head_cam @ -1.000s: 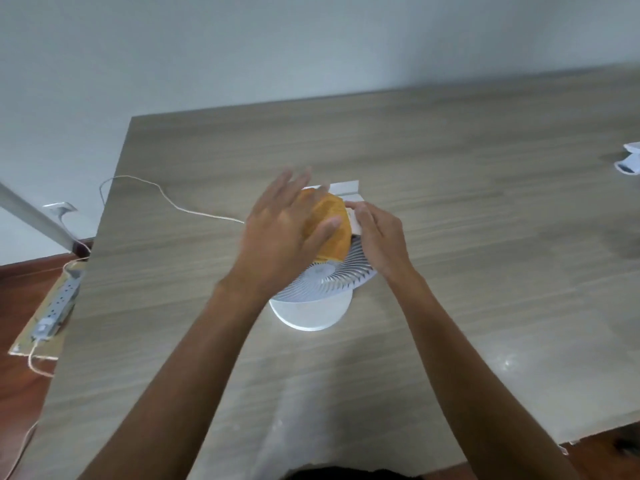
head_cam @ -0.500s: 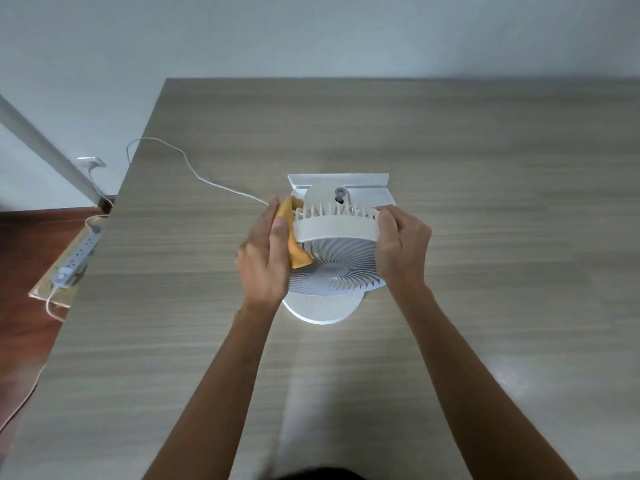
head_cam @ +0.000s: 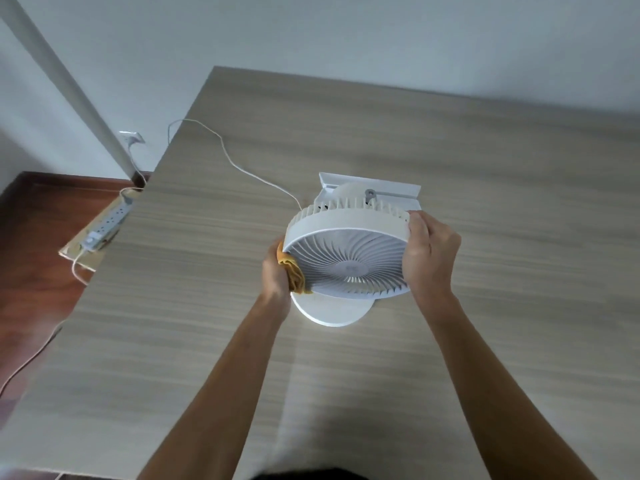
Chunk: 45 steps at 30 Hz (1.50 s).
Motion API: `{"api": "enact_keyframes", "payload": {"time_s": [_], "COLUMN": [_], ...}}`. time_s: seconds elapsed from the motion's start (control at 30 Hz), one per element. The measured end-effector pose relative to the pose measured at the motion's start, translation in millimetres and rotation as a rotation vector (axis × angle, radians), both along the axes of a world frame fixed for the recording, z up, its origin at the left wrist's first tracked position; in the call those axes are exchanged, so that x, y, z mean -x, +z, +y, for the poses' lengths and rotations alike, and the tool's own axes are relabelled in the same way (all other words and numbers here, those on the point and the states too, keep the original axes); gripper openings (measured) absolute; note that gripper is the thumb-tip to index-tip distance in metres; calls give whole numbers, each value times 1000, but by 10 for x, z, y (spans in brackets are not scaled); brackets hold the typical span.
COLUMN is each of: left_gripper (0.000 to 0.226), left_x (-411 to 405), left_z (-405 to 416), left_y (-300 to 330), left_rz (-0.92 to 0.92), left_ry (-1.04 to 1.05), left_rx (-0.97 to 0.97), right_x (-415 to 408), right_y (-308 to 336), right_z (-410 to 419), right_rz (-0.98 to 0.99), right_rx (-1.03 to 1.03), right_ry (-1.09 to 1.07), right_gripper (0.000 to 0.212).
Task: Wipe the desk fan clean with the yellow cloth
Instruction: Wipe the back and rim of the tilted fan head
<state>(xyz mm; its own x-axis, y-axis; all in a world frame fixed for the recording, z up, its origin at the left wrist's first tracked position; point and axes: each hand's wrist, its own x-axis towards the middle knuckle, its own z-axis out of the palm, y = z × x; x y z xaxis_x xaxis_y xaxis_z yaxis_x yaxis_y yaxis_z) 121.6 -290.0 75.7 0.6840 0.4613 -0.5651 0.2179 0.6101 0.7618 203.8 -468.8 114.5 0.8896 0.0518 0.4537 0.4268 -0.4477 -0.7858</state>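
A white desk fan stands on a round base in the middle of the wooden table, its grille tilted up toward me. My left hand presses a bunched yellow cloth against the lower left rim of the fan head. My right hand grips the right side of the fan head. Much of the cloth is hidden inside my left palm.
A white cable runs from the fan over the table's left edge to a power strip on the floor. A white flat bracket-like piece lies just behind the fan. A pale pole leans at the far left.
My left hand with the cloth has slid from the top of the fan down to its lower left rim. The fan head now tilts up more toward me. The view has shifted.
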Motion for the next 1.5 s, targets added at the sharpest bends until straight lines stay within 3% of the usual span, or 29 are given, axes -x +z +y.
{"api": "enact_keyframes", "payload": {"time_s": [0.1, 0.27, 0.37, 0.47, 0.57, 0.67, 0.73, 0.9, 1.03, 1.13, 1.3, 1.5], "left_gripper": [40, 34, 42, 46, 44, 33, 36, 54, 44, 37, 34, 50], "left_x": [8, -65, -187, -294, -349, -358, -308, -192, -174, -174, -151, -204], "left_z": [9, -137, -317, -544, -628, -401, -249, -193, -296, -307, -266, -295], "left_y": [204, 519, 681, 695, 739, 619, 461, 72, -14, -108, 45, 454], "left_rz": [-110, -82, -107, -100, -193, -353, -319, -17, 173, 271, 237, 101], "left_ry": [44, -125, -171, -240, -246, 12, 126, 417, 573, 510, 480, 413], "left_rx": [-196, -1170, -1573, -1841, -1965, -1923, -1793, -1151, -359, -133, -138, -813], "right_x": [19, -13, -21, -15, -10, 3, -10, -66, -19, 1, -28, -34], "right_y": [-40, -46, -62, -64, -23, 20, 25, -8, -13, -39, -54, -61], "right_z": [6, -22, -36, -30, -19, 39, 59, 29, 42, 18, -2, -18], "right_rz": [-21, -38, -43, -45, -16, -42, -43, -16, -40, -78, -69, -86], "right_rx": [11, 11, 21, 34, 4, 52, 64, 37, 43, 52, 65, 84], "right_ry": [0, 14, 22, 33, 12, 0, -10, -3, -12, -9, -16, -12], "right_gripper": [31, 33, 32, 33, 39, 37, 35, 35, 33, 33, 32, 34]}}
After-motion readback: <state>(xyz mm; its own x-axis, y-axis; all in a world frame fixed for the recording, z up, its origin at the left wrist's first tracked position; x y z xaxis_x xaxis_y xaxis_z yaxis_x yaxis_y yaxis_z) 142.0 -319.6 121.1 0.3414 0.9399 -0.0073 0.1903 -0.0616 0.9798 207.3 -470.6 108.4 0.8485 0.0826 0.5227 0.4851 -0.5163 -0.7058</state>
